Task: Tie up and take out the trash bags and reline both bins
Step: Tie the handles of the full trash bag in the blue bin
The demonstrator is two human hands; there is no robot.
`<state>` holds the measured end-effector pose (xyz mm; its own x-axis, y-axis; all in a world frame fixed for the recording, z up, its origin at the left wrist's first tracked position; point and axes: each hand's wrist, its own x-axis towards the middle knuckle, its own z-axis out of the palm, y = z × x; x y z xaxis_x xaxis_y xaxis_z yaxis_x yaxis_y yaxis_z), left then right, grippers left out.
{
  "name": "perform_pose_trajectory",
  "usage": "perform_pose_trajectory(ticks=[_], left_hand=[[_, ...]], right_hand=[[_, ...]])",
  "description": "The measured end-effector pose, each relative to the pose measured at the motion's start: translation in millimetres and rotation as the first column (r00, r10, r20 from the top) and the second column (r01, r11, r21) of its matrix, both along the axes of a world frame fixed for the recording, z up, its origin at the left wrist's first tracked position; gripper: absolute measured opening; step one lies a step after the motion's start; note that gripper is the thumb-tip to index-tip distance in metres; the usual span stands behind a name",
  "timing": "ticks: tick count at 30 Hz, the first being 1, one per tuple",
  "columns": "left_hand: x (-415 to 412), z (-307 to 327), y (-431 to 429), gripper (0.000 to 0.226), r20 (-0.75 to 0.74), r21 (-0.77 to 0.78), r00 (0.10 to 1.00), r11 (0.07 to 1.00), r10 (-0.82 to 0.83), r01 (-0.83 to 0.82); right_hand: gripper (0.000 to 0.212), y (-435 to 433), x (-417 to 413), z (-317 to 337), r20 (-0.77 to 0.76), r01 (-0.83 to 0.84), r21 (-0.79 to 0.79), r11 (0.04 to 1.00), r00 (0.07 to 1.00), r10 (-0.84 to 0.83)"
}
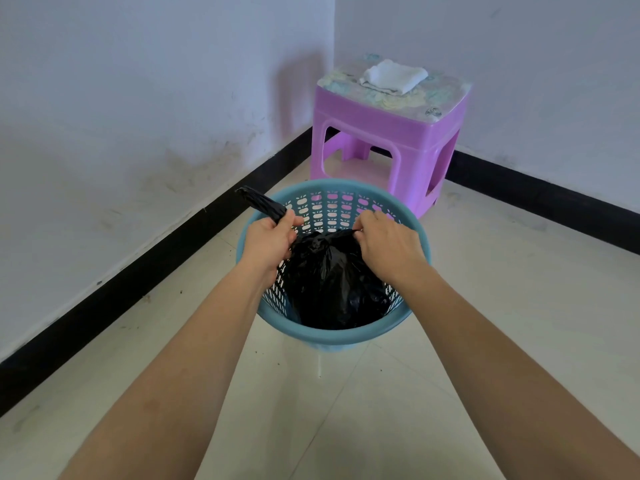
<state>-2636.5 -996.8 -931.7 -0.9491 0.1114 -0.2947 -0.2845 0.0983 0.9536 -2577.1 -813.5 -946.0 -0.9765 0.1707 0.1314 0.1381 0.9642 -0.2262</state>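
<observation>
A black trash bag [332,285] sits inside a round blue perforated bin [339,336] on the tiled floor. The bag's top is gathered into two twisted ends. My left hand [268,242] grips one end, whose tail sticks up and to the left past my fist. My right hand [388,244] pinches the other end at the bag's bunched neck. Both hands hover over the bin's opening, pulling the ends apart.
A purple plastic stool [391,140] stands in the room's corner just behind the bin, with a folded white cloth [393,77] on its patterned top. White walls with a black skirting [145,268] run along the left and back right.
</observation>
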Motion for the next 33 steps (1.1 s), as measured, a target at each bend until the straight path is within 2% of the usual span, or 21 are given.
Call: perform_pose_trajectory(ticks=[2,5,6,7,9,11,13,17,21,23,24,27,29,31,33], left_hand=[[-1.5,0.7,-1.0,0.027,-0.035,-0.073,0.999,0.997,0.004,-0.007],[-1.0,4.1,2.8,0.013,-0.06,-0.122,0.997,0.992,-0.038,0.03],[0.5,6.1,4.1,0.013,-0.094,-0.137,0.995,0.99,-0.039,0.026],[1.7,6.8,5.5,0.024,-0.151,-0.166,0.988,0.986,-0.02,-0.005],[4.3,8.2,7.2,0.033,-0.301,-0.235,0.951,0.961,0.069,-0.144],[6.1,8.3,8.5,0.027,-0.406,-0.264,0.902,0.926,0.147,-0.269],[2.9,2.9,7.7,0.019,-0.436,-0.333,0.893,0.904,0.106,-0.269],[-4.1,-5.2,3.4,0.025,-0.334,-0.493,0.935,0.868,-0.123,-0.062],[-4.8,-5.5,0.9,0.009,-0.141,-0.673,0.897,0.705,-0.42,0.224],[-5.5,-6.4,-0.8,0.03,-0.031,-0.687,0.849,0.628,-0.527,0.365],[-6.0,-7.1,-2.0,0.034,0.003,-0.663,0.838,0.626,-0.545,0.41],[-7.6,-7.3,-4.4,0.03,0.084,-0.559,0.835,0.667,-0.544,0.492],[-5.7,-5.1,-7.2,0.022,0.117,-0.537,0.807,0.647,-0.578,0.541],[-3.4,-1.0,-8.9,0.015,0.094,-0.623,0.777,0.572,-0.622,0.533],[-3.5,4.7,-8.9,0.02,0.008,-0.71,0.805,0.563,-0.593,0.422]], right_hand=[[0.014,-1.9,-1.1,0.5,0.044,0.021,-0.254,0.967,0.999,-0.01],[0.004,-5.6,-2.8,1.6,0.055,0.028,-0.534,0.845,0.999,0.001],[0.002,-7.1,-2.8,2.7,0.057,0.03,-0.588,0.809,0.998,0.005],[0.003,-8.5,-2.6,3.3,0.061,0.032,-0.622,0.783,0.998,0.007],[0.004,-12.1,-0.7,5.0,0.073,0.044,-0.686,0.726,0.997,0.008],[0.004,-14.8,0.6,7.4,0.068,0.039,-0.723,0.69,0.998,0.015],[0.005,-15.5,1.4,11.3,0.068,0.036,-0.731,0.681,0.997,0.02],[0.002,-9.4,1.4,13.6,0.09,0.076,-0.752,0.655,0.996,-0.013],[0.004,-10.8,-3.6,13.2,0.121,0.116,-0.758,0.642,0.992,-0.037],[0.006,-14.4,-6.8,13.8,0.109,0.105,-0.76,0.642,0.993,-0.033],[0.006,-15.6,-8.4,13.1,0.1,0.095,-0.765,0.637,0.995,-0.029],[0.007,-16.5,-9.2,9.6,0.076,0.087,-0.804,0.589,0.996,-0.043],[0.007,-15.5,-6.6,7.8,0.093,0.127,-0.853,0.506,0.991,-0.092],[0.008,-13.9,-3.1,9.2,0.146,0.183,-0.888,0.422,0.982,-0.12],[0.008,-13.7,0.7,16.7,0.182,0.208,-0.883,0.421,0.978,-0.102]])
